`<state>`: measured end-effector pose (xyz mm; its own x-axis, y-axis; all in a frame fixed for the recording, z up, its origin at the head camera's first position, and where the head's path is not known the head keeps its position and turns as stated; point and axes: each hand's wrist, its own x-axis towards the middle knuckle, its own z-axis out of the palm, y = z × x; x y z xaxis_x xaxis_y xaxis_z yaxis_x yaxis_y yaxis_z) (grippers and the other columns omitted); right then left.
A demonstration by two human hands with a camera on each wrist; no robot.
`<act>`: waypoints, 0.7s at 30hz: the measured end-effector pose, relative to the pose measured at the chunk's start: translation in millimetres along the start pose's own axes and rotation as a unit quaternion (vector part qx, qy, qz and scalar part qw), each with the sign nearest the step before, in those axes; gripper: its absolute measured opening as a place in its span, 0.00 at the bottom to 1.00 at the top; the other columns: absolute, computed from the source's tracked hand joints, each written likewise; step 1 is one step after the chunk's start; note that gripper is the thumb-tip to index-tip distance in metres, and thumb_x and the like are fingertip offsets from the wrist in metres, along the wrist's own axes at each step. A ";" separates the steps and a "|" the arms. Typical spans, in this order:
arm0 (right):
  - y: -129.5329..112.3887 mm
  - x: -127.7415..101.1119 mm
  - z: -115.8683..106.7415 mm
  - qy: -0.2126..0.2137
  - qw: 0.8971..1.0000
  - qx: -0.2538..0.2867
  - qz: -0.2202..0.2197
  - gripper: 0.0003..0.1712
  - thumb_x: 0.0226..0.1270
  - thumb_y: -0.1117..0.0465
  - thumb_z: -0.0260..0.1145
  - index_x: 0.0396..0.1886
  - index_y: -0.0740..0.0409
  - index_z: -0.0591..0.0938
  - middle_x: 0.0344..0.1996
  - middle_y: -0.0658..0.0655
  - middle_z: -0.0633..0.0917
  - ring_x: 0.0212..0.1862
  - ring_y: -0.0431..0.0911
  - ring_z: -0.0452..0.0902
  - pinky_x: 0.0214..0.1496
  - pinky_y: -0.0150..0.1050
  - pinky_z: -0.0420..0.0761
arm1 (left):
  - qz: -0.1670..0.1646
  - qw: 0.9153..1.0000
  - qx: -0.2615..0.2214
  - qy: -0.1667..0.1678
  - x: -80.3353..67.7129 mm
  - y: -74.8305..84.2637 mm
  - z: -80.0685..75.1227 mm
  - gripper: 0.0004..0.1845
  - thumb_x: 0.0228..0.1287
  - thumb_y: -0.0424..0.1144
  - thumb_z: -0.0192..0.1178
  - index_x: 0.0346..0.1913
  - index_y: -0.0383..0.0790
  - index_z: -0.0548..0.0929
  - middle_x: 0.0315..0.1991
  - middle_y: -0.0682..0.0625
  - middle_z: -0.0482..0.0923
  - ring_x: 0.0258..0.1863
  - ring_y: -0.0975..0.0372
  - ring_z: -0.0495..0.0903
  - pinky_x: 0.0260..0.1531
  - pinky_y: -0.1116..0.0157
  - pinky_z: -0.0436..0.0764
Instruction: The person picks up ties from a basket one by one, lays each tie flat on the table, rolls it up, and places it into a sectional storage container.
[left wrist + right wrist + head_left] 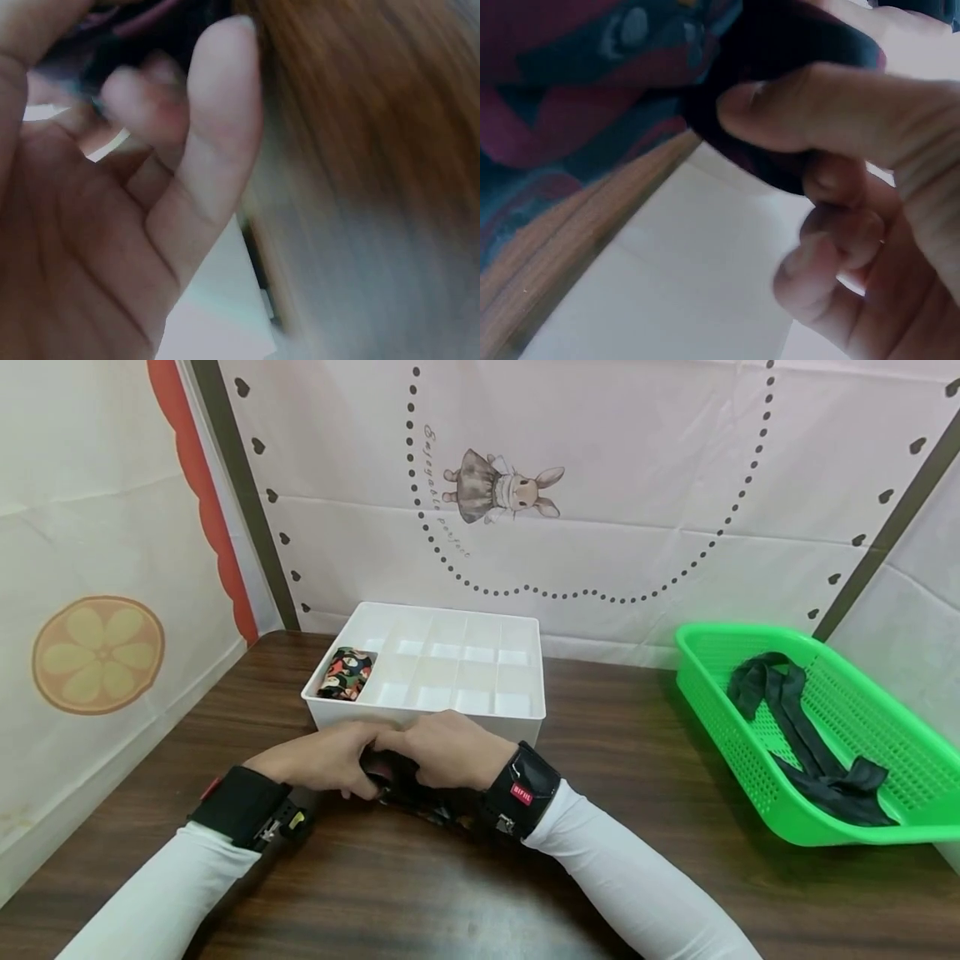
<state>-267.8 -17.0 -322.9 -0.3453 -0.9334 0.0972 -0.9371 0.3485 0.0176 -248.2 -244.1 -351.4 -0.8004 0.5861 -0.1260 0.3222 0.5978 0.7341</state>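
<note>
Left hand and right hand: both are gripping a dark patterned sock together on the worktop, just near of the white divider box. One rolled patterned sock is lying in the box's near-left compartment. Right wristband is showing a red label, letters unclear. Green basket, right, is holding black stockings. Backdrop script is too small to read.
</note>
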 end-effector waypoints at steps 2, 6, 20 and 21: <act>0.6 1.1 2.3 0.013 1.000 -0.007 -0.003 0.21 0.61 0.69 0.76 0.51 0.51 0.80 0.28 0.48 0.82 0.32 0.42 0.76 0.34 0.41 0.81 | 0.007 1.000 -0.006 0.000 -0.7 -0.7 -0.5 0.27 0.53 0.28 0.75 0.57 0.42 0.80 0.44 0.47 0.81 0.30 0.55 0.84 0.23 0.56 0.86; 2.5 2.3 3.5 0.019 1.000 -0.014 -0.008 0.21 0.60 0.69 0.77 0.50 0.52 0.79 0.29 0.49 0.82 0.33 0.41 0.77 0.34 0.42 0.81 | 0.023 1.000 -0.013 0.002 -1.7 -1.0 -2.2 0.28 0.55 0.28 0.75 0.59 0.40 0.79 0.42 0.47 0.81 0.29 0.54 0.84 0.22 0.56 0.86; 2.8 1.6 0.5 0.015 1.000 -0.024 0.001 0.22 0.60 0.67 0.77 0.53 0.48 0.84 0.31 0.46 0.84 0.32 0.40 0.76 0.34 0.39 0.81 | 0.026 0.991 0.117 0.054 -3.5 6.8 -5.0 0.26 0.50 0.38 0.78 0.53 0.48 0.81 0.35 0.55 0.77 0.32 0.62 0.78 0.32 0.62 0.78; 3.3 2.2 1.8 0.016 1.000 -0.025 -0.001 0.21 0.59 0.67 0.77 0.51 0.49 0.83 0.30 0.46 0.83 0.32 0.41 0.76 0.34 0.40 0.81 | 0.021 0.992 0.110 0.050 -4.1 6.8 -4.7 0.26 0.51 0.38 0.78 0.55 0.47 0.81 0.36 0.55 0.78 0.31 0.62 0.79 0.31 0.62 0.79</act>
<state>-271.8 -18.0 -324.4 -0.3409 -0.9311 0.1298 -0.9338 0.3513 0.0679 -245.2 -245.0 -342.8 -0.8265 0.5626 -0.0222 0.4508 0.6848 0.5725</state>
